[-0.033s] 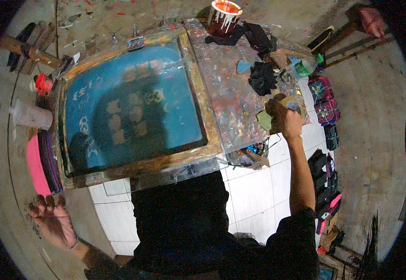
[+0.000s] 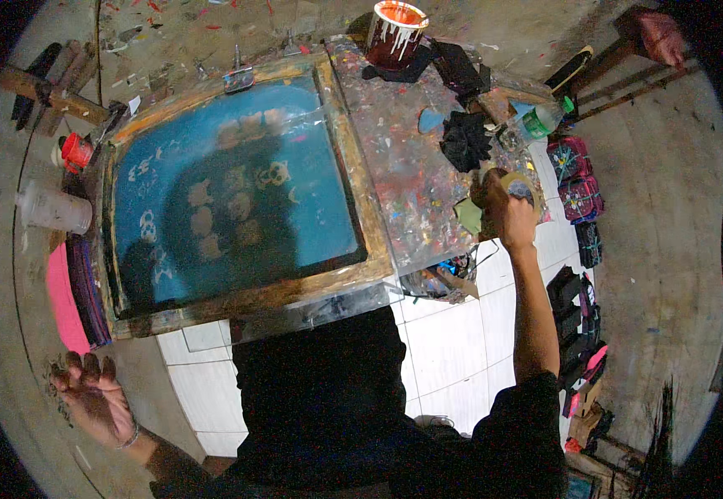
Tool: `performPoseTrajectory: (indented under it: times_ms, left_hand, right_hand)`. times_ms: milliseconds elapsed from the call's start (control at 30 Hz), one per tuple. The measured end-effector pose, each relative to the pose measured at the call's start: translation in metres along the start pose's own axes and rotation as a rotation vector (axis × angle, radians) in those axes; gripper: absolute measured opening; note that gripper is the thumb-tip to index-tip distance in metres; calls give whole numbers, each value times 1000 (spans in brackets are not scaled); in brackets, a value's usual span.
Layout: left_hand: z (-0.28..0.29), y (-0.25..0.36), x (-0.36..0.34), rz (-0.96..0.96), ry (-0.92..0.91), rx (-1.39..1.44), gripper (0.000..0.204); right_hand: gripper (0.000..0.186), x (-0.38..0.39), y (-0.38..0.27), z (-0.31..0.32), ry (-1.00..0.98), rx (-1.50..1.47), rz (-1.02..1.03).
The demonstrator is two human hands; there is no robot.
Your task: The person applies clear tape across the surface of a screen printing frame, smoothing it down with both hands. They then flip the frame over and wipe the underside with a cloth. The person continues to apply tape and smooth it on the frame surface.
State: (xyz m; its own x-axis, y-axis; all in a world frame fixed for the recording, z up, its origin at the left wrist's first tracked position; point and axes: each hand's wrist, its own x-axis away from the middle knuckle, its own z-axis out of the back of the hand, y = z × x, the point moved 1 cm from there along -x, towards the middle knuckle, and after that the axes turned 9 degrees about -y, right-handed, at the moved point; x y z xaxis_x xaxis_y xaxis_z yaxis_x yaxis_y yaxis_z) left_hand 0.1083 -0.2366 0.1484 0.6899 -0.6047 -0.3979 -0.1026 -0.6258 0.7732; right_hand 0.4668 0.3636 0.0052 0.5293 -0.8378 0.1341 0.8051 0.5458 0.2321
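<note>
On the worktable's point(image 2: 415, 208) right side, I have the tape roll point(image 2: 519, 180) against the right hand point(image 2: 513, 218), fingers curled; can't tell if clamped. Left hand point(image 2: 99, 406) well apart, loosely open near the pink stack point(image 2: 65, 299). Versus earlier: both hands unmoved, view shifted slightly.
</note>
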Motion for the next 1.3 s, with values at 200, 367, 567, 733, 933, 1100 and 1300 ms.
performPoseTrajectory:
  times_ms: [200, 367, 567, 733, 933, 1100, 1300]
  left_hand:
    - [-8, 18, 6, 76, 157, 148, 31]
    - [5, 6, 6, -14, 454, 247, 19]
    - [27, 13, -6, 40, 430, 156, 21]
    - [0, -8, -18, -83, 444, 158, 25]
    - [49, 3, -25, 69, 230, 312, 31]
    - [43, -55, -14, 257, 348, -822, 19]
    - [17, -135, -59, 679, 352, -642, 17]
  right_hand:
    - [83, 59, -62, 103, 415, -380, 190]
    - [41, 210, -131, 207, 219, -1226, 616]
    - [29, 227, -152, 217, 31, -1064, 539]
    - [19, 219, -168, 224, -46, -978, 528]
    - [13, 196, -200, 227, -178, -802, 351]
    - [5, 154, -213, 173, -154, -1617, 439]
    - [9, 112, -238, 111, -226, -1694, -38]
